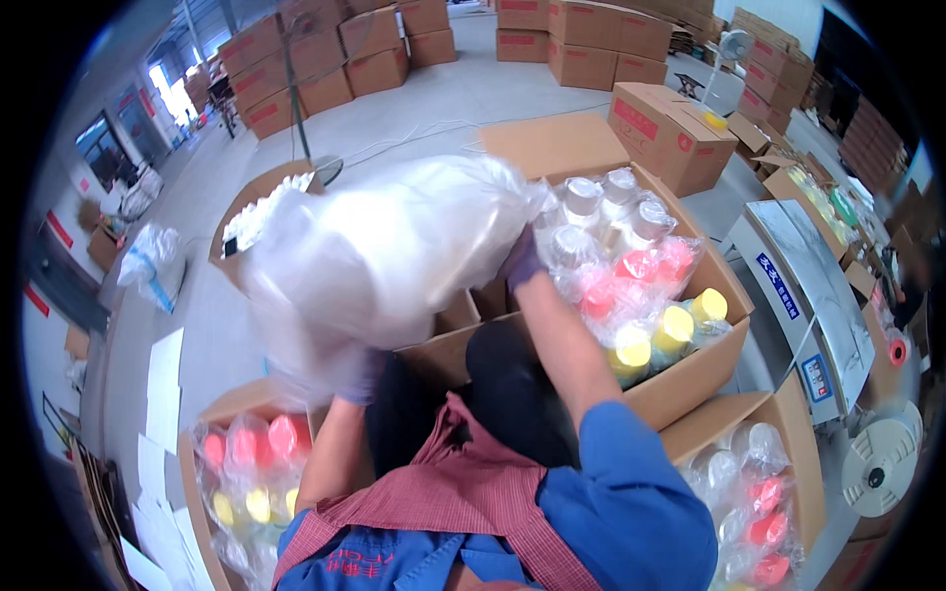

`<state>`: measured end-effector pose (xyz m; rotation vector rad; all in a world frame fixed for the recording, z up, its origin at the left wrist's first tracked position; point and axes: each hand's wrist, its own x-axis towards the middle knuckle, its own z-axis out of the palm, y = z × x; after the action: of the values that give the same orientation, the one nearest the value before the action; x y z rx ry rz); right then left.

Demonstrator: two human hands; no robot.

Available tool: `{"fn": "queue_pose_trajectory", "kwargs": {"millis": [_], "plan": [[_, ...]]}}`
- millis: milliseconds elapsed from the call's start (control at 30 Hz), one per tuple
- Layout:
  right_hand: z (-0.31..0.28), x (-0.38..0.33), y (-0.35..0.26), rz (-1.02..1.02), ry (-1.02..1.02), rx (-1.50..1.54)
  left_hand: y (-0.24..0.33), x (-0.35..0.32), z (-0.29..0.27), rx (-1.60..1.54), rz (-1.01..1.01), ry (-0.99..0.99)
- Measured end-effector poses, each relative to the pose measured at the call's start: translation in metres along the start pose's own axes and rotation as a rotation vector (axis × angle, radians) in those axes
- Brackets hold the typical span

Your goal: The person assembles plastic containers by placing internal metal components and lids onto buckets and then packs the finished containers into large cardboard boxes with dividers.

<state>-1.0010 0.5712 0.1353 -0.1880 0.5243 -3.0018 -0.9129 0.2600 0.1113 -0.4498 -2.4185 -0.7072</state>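
Observation:
A big, see-through plastic bag (394,246) with whitish contents is held up in front of me, smeared by motion. My left hand (363,376), in a purplish glove, grips its lower near side; the fingers are mostly hidden by the plastic. My right hand (524,262), gloved too, holds the bag's right end, fingers partly behind it. Below and right of the bag stands an open carton (690,379). In it are plastic-wrapped bottles with silvery-white tops (583,197), pink-red tops (639,264) and yellow caps (673,323). Empty compartments show under the bag.
Open cartons with wrapped bottles flank me, at lower left (202,512) and lower right (810,463). A round-edged box (229,231) of white pieces stands beyond the bag. On the right are a sealing machine (803,286) and a closed carton (670,138). Stacked cartons (611,39) line the back.

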Motion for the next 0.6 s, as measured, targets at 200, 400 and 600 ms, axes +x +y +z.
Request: {"fn": "queue_pose_trajectory", "kwargs": {"millis": [200, 400, 600], "plan": [[-0.034, 0.049, -0.028, 0.043, -0.195, -0.646, -0.012, 0.014, -0.020, -1.269, -0.454, -0.139], [0.080, 0.007, 0.037, -0.122, -0.255, -1.588, 0.000, -0.123, 0.031, -1.178, -0.610, -0.543], [0.050, -0.011, 0.024, -0.197, -0.136, -1.805, -0.038, -0.071, -0.044, -0.924, -0.480, -0.548]]}}
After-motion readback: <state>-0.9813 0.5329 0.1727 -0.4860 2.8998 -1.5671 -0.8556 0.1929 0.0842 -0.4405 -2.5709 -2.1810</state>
